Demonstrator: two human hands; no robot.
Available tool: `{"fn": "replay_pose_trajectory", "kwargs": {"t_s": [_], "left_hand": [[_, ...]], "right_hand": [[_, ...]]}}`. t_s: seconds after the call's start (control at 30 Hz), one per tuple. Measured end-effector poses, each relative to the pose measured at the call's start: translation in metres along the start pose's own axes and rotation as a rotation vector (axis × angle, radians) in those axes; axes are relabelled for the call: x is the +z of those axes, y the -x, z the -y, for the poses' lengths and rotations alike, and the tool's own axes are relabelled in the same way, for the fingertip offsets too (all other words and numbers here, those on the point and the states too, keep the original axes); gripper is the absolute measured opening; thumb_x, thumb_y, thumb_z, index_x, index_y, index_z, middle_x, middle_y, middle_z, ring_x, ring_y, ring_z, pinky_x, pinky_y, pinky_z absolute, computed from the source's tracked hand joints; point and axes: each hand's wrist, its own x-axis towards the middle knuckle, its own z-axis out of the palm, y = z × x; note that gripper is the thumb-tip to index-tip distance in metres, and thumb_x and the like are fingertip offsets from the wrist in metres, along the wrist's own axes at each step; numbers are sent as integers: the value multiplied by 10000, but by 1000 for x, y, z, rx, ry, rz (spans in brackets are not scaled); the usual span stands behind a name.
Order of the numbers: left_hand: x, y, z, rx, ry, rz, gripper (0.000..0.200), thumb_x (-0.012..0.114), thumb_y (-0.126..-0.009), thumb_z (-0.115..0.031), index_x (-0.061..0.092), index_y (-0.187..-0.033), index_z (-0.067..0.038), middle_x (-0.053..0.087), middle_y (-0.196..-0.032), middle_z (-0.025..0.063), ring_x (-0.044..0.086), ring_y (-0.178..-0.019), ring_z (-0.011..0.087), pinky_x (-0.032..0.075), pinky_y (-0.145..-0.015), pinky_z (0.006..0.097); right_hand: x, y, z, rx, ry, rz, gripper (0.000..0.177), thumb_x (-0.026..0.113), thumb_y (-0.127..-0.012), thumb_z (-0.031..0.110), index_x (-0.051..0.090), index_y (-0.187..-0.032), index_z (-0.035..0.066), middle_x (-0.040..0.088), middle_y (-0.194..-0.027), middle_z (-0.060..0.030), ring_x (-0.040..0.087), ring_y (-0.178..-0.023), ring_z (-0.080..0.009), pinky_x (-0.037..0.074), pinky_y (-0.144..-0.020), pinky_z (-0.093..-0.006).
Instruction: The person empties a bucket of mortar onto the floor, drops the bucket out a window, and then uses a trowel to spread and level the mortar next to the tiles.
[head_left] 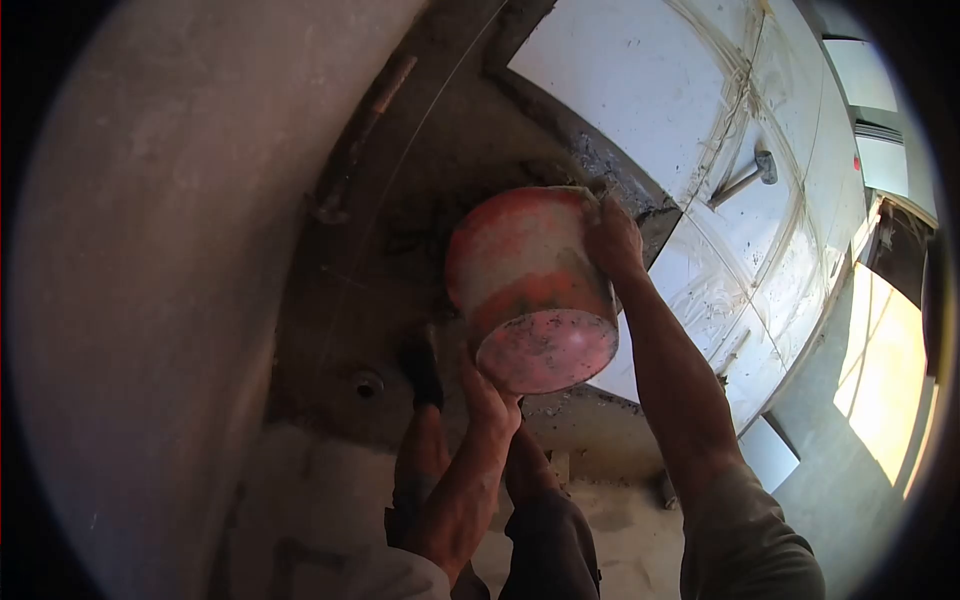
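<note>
A red, mortar-smeared bucket [530, 270] is tilted in front of me, its round base turned towards me and its mouth facing away and down. My right hand [615, 240] is closed on the rim at the upper right. My left hand [488, 400] holds the lower edge of the base from below. Beyond the bucket lies dark, rough floor with some wet-looking mix at its mouth. What is inside the bucket is hidden.
White tiles [620, 60] with grey smears cover the floor at right, and a mallet [765, 167] lies on them. A thin string [440, 90] runs along the left wall [180, 250]. An open drain pipe [367, 384] sits near my foot; a long-handled tool [395, 85] lies by the wall.
</note>
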Motion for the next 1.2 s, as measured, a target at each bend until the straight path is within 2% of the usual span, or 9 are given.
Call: {"fn": "replay_pose_trajectory", "kwargs": {"t_s": [0.13,0.3,0.37,0.57,0.73,0.9,1.0,1.1,1.2], "left_hand": [[15,0,8,-35,-40,56,719,336,-929,-617,333,-1421,-93,417,-1412,94,409,-1306,264,321,-1085,432],[27,0,-16,45,-83,60,721,333,-932,-616,333,-1421,-86,412,-1418,97,404,-1311,264,315,-1090,426],[42,16,-25,27,-106,-55,729,327,-935,-614,319,-1428,-78,395,-1434,106,390,-1323,265,301,-1104,418],[46,11,-18,119,-93,-41,696,347,-921,-612,329,-1426,-132,366,-1450,85,355,-1342,285,308,-1098,470],[39,6,-21,125,-112,8,754,307,-925,-642,291,-1443,-94,342,-1470,103,336,-1356,277,282,-1118,441],[14,43,-26,-7,-176,-95,771,298,-909,-678,305,-1442,-121,342,-1471,88,358,-1341,297,301,-1099,493],[1,101,-3,-101,-228,22,788,266,-909,-692,302,-1443,-113,357,-1462,103,383,-1326,299,327,-1073,510],[7,159,12,-184,-245,0,866,273,-878,-745,314,-1439,-85,420,-1425,105,401,-1317,260,338,-1057,434],[-4,200,26,-232,-444,13,823,241,-878,-752,300,-1454,-167,441,-1407,80,442,-1284,260,359,-1026,505]], "right_hand": [[-37,6,-9,77,9,-126,404,503,-911,407,550,-1066,36,618,-1068,-258,573,-1046,-414,421,-895,-490],[-16,-5,6,53,-75,-157,392,513,-907,401,567,-1042,37,622,-1053,-261,572,-1044,-420,423,-890,-496],[-9,-5,5,93,-70,-123,395,525,-900,404,574,-1043,38,618,-1064,-264,570,-1047,-425,425,-894,-498],[-12,-15,6,84,-135,-89,423,536,-892,417,580,-1076,38,614,-1105,-256,562,-1097,-408,427,-930,-483],[-18,-12,10,113,-67,-28,427,523,-896,419,582,-1081,40,612,-1107,-253,559,-1098,-406,425,-932,-483],[-38,31,-10,24,-11,-43,412,491,-912,431,560,-1028,42,616,-1048,-261,567,-1033,-439,437,-873,-507],[-70,71,-21,22,4,-58,400,470,-925,438,534,-992,49,617,-1002,-265,570,-987,-458,438,-821,-525],[-116,120,-28,18,-10,-87,391,455,-934,441,525,-973,58,622,-961,-264,574,-962,-460,437,-792,-529],[-163,174,-58,65,-120,-179,374,473,-941,415,516,-904,45,611,-828,-261,585,-840,-468,443,-700,-515]]}}
